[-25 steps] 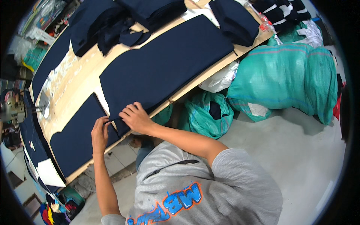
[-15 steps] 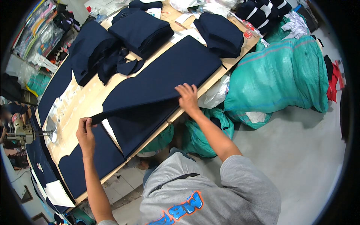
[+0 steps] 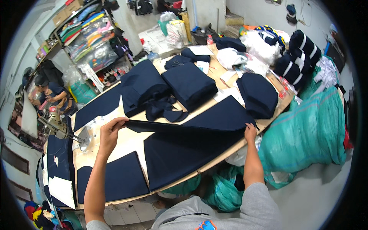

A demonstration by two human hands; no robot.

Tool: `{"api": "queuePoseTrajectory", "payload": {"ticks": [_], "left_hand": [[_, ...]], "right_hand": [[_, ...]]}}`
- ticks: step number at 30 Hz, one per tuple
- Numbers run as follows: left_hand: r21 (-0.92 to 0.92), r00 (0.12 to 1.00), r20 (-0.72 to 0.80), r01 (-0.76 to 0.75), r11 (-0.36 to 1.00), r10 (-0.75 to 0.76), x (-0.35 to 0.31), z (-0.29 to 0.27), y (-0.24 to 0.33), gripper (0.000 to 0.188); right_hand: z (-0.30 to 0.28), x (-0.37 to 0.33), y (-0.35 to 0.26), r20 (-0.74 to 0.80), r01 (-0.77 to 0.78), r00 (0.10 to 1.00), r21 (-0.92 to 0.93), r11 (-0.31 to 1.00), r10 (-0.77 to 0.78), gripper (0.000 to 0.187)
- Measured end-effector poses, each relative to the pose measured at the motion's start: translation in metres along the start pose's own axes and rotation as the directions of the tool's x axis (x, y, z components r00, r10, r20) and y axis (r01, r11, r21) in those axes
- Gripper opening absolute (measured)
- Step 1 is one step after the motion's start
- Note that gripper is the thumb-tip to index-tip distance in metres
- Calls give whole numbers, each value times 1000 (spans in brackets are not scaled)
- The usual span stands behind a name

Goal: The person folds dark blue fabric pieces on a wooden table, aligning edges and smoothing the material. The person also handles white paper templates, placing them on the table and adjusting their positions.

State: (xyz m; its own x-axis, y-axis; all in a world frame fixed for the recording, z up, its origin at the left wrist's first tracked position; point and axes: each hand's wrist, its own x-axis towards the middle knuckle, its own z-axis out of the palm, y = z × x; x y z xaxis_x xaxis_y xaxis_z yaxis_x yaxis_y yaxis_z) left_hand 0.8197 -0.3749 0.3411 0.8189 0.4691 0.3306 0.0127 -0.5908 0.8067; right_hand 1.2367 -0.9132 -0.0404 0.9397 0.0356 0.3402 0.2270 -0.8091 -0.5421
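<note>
My left hand [image 3: 110, 135] pinches one narrow end of a dark navy fabric panel [image 3: 226, 113] and holds it raised above the table. At the panel's other end, close to the table's right edge, my right hand [image 3: 250, 131] grips its near edge. Between my hands the near edge is lifted and stretched nearly straight. Beneath it lies more navy fabric [image 3: 180, 163], cut to a similar tapering shape. Another flat navy piece [image 3: 119, 178] rests to the left, near the table's front edge.
Folded navy stacks [image 3: 189, 86] and loose scraps [image 3: 163, 109] sit on the wooden table [image 3: 128, 143]. A cutting machine [image 3: 57, 124] stands at the left by a white paper sheet [image 3: 62, 191]. Large green sacks [image 3: 304, 132] crowd the right side. Someone [image 3: 53, 92] sits at far left.
My right hand has moved right along the panel's edge toward its far end. My left hand has raised its end further. The view has tilted up, showing more of the room.
</note>
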Motion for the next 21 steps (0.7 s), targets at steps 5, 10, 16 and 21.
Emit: {"api": "queuePoseTrajectory", "payload": {"ticks": [5,10,16,21], "left_hand": [[126,1000,9,-4,992,2,14,-42,29,16],[145,997,22,-77,986,74,21,-88,45,17],[122,977,-206,-23,992,48,-27,-173,16,9],[185,951,-310,66,981,-5,-88,-232,-6,5]], "right_hand": [[-5,22,-55,-37,-2,999,319,948,14,21],[-104,110,-109,-295,367,910,240,899,-293,21],[-239,176,-239,-263,657,748,168,735,-609,19],[-312,175,-314,-2,689,715,175,704,-699,18]]}}
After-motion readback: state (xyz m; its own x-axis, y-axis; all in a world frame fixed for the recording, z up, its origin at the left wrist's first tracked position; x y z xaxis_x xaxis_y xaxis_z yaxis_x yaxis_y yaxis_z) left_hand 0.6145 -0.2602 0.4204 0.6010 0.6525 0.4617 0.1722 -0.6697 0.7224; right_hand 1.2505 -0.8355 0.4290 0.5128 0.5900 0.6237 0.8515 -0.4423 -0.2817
